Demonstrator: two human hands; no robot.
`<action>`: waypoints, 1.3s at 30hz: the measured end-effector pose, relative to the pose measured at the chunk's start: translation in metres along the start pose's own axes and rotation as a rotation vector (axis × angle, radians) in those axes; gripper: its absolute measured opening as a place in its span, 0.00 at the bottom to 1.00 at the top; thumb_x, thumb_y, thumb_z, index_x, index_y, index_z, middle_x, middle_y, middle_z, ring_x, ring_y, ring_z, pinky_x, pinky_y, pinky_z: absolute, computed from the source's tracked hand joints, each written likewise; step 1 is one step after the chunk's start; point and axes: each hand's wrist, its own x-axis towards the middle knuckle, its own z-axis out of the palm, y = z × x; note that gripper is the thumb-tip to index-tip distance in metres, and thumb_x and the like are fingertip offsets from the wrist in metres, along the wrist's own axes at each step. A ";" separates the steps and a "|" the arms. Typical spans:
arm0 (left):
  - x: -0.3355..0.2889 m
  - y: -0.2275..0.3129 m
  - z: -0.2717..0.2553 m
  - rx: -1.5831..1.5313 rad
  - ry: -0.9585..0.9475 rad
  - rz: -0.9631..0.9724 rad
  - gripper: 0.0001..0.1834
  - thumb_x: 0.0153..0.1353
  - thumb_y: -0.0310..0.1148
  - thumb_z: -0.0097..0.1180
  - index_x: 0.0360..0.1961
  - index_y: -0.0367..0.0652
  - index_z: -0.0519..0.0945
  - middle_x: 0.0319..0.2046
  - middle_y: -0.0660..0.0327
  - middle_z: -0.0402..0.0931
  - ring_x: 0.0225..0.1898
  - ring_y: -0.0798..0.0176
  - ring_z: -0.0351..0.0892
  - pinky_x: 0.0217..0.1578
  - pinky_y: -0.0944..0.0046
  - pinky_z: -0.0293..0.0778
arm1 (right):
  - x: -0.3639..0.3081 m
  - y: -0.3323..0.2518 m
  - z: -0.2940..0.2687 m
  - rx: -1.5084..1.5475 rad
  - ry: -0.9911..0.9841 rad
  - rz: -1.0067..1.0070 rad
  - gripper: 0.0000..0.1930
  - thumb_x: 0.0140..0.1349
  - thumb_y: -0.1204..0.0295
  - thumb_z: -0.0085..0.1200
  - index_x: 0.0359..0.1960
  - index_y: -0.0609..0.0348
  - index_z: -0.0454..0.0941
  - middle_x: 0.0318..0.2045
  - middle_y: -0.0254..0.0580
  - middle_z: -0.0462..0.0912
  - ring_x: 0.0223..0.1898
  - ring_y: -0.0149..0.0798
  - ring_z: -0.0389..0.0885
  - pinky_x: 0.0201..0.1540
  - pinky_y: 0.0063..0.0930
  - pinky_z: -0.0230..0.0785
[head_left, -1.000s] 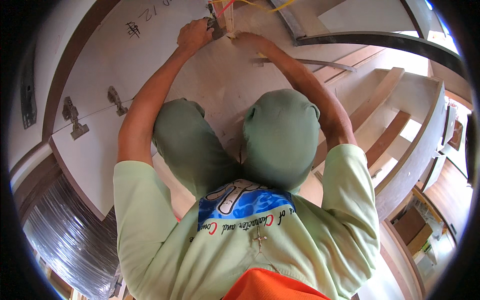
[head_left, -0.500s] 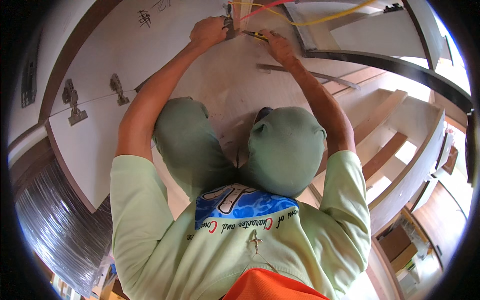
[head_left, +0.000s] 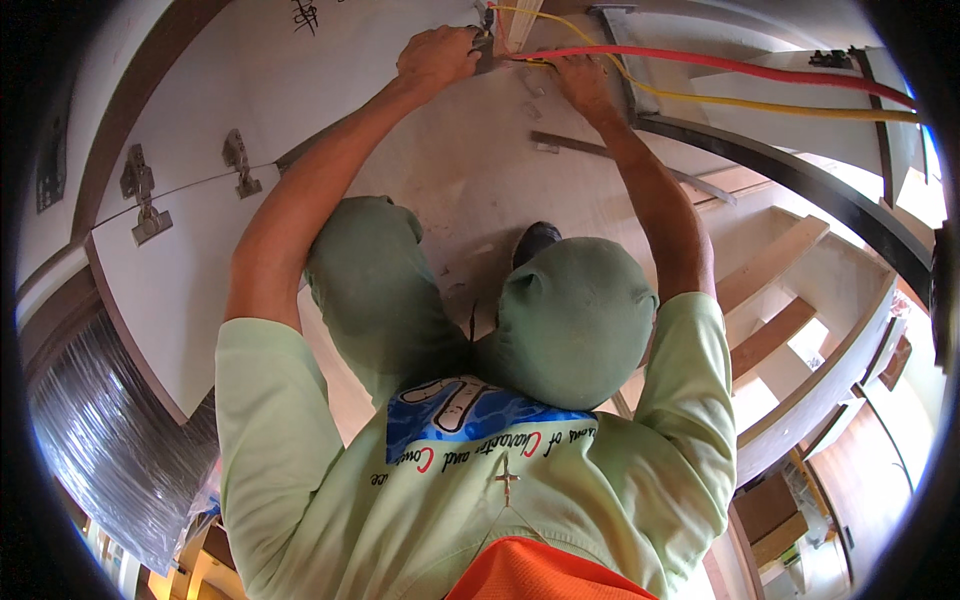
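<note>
At the top middle, my left hand (head_left: pixel 438 55) is closed around a dark piece (head_left: pixel 484 50) that shows only in part past my fingertips; its kind I cannot make out. To its right, my right hand (head_left: pixel 584 82) grips a yellow-and-black utility knife (head_left: pixel 538 63), pointed left toward that piece. Fingers and the hose hide most of the knife. A pale wooden strip (head_left: pixel 521 24) stands just beyond, between the two hands. The red hose (head_left: pixel 700 62) and a yellow hose (head_left: pixel 690 97) pass over and behind my right hand.
White panels with metal hinges (head_left: pixel 150 215) stand at the left, beside a plastic-wrapped stack (head_left: pixel 115 430). A thin strip (head_left: pixel 575 143) lies on the floor (head_left: pixel 480 170) below my right forearm. Wooden frames with slats (head_left: pixel 770 265) and a dark curved edge (head_left: pixel 800 165) fill the right.
The view has shifted slightly. Both hoses now stretch farther across to the right. My right hand has turned, so less of the knife shows; the left keeps its hold.
</note>
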 end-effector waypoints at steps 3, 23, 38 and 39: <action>-0.001 0.002 -0.005 0.010 0.003 0.021 0.13 0.62 0.40 0.56 0.44 0.45 0.81 0.38 0.53 0.83 0.43 0.49 0.83 0.45 0.50 0.79 | 0.010 -0.007 -0.010 0.087 -0.076 0.095 0.16 0.62 0.62 0.54 0.51 0.44 0.77 0.45 0.41 0.82 0.49 0.48 0.79 0.53 0.46 0.70; -0.004 0.003 -0.013 -0.027 0.003 0.046 0.17 0.63 0.44 0.57 0.37 0.39 0.83 0.32 0.48 0.83 0.36 0.47 0.84 0.40 0.50 0.79 | 0.001 0.024 0.002 0.117 0.019 -0.099 0.16 0.62 0.67 0.54 0.52 0.48 0.74 0.45 0.42 0.79 0.49 0.48 0.78 0.51 0.42 0.71; -0.002 0.003 -0.010 -0.010 -0.006 0.031 0.12 0.62 0.38 0.56 0.43 0.43 0.82 0.37 0.51 0.83 0.42 0.49 0.83 0.45 0.50 0.78 | 0.018 -0.006 -0.048 0.049 -0.099 -0.085 0.17 0.62 0.64 0.54 0.53 0.45 0.75 0.43 0.39 0.79 0.46 0.47 0.78 0.49 0.43 0.67; -0.002 0.002 -0.008 -0.014 -0.003 0.031 0.12 0.62 0.38 0.56 0.43 0.43 0.82 0.37 0.51 0.83 0.42 0.49 0.83 0.45 0.50 0.78 | 0.018 -0.007 -0.046 0.063 -0.131 -0.038 0.16 0.62 0.64 0.53 0.53 0.46 0.75 0.43 0.39 0.79 0.47 0.47 0.77 0.49 0.44 0.66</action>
